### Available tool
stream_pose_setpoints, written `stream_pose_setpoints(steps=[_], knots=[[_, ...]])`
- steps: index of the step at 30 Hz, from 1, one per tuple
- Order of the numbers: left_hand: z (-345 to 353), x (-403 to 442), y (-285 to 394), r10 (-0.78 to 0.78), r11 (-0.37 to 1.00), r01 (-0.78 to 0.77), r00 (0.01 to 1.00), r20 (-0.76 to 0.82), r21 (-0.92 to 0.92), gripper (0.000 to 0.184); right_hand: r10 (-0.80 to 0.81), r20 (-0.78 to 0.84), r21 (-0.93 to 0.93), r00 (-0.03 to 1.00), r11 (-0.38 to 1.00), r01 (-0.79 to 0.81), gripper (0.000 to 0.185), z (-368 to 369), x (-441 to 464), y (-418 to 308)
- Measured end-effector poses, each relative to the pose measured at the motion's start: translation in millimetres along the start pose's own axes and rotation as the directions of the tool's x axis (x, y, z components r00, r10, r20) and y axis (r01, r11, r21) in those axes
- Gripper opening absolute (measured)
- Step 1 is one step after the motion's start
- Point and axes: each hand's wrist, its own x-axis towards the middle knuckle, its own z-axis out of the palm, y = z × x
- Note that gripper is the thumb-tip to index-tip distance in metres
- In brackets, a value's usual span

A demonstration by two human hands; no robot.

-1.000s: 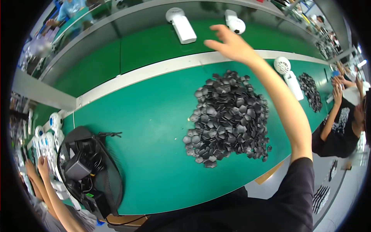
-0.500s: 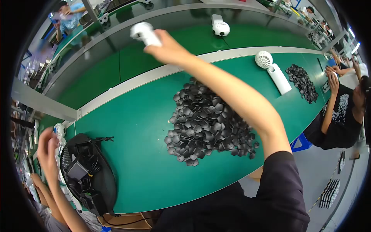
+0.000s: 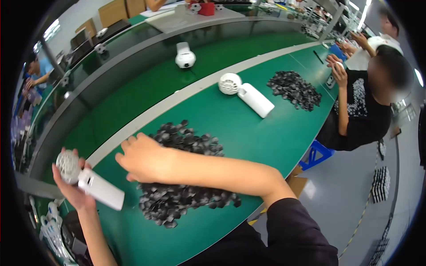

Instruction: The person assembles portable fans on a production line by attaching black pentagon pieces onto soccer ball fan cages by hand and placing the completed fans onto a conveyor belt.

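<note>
Holding a white fan (image 3: pixel 100 188) at the left edge of the work area, your left hand (image 3: pixel 74 189) is closed about its round mesh head, fingertips showing past the rim; the handle slants down to the right, raised above the green table (image 3: pixel 253 137). Your right hand (image 3: pixel 144 158) reaches across the large pile of black pieces (image 3: pixel 173 201), back uppermost and fingers bent toward the fan, apart from it; whether these fingers grip anything cannot be told. The right forearm hides the middle of the pile. Farther along the table lies a second fan (image 3: pixel 256 100), mesh head toward the rail (image 3: pixel 146 116), and just beside it a smaller pile (image 3: pixel 294 90) of black pieces. Beyond the rail, on the dark green surface (image 3: pixel 133 95), rests a white device (image 3: pixel 184 56) with a rounded end toward you. At right, a co-worker (image 3: pixel 361 102) in a black shirt has both hands raised near the table; a blue stool (image 3: pixel 317 154) stands below.
</note>
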Motion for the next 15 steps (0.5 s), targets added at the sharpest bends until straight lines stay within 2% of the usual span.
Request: stream_pose_setpoints(steps=[1, 3, 4, 5, 7, 10, 12, 14, 15], knots=[[-7, -3, -3, -0.008, 1.0, 0.008, 1.0, -0.012, -0.002, 0.046, 0.029, 0.077, -0.075, 0.997, 0.997, -0.024, 0.046, 0, -3, 1], [-11, -17, -5, -0.129, 0.991, 0.13, 0.989, -0.073, 0.01, 0.045, 0.055, 0.261, -0.051, 0.964, 0.998, -0.044, 0.044, 11, 2, 2], [-9, -29, -8, -0.182, 0.983, 0.182, 0.98, -0.084, -0.003, 0.045, 0.033, 0.177, -0.047, 0.984, 0.999, -0.025, 0.027, 18, -1, 3], [-6, -38, -12, -0.18, 0.982, 0.186, 0.977, -0.112, 0.043, 0.045, 0.05, 0.188, -0.055, 0.981, 0.998, -0.04, 0.027, 15, -1, 7], [-2, -55, -19, -0.222, 0.971, 0.23, 0.967, -0.123, 0.057, 0.046, -0.038, 0.246, 0.038, 0.968, 0.999, 0.029, 0.01, 12, 1, 5], [4, -71, -22, -0.267, 0.958, 0.279, 0.951, -0.156, 0.061, 0.048, -0.055, 0.194, 0.058, 0.979, 0.997, 0.044, 0.008, 15, 2, 5], [11, -79, -23, -0.305, 0.938, 0.336, 0.914, -0.269, 0.078, 0.049, -0.066, 0.181, 0.095, 0.981, 0.994, 0.049, 0.008, 13, 0, 6], [6, -88, -21, -0.313, 0.935, 0.345, 0.912, -0.266, 0.08, 0.05, -0.098, 0.055, 0.165, 0.994, 0.982, 0.088, 0.006, 8, -3, 8], [7, -95, -21, -0.312, 0.934, 0.345, 0.916, -0.253, 0.096, 0.049, -0.093, 0.043, 0.229, 0.995, 0.97, 0.08, 0.006, 4, -3, 8]])
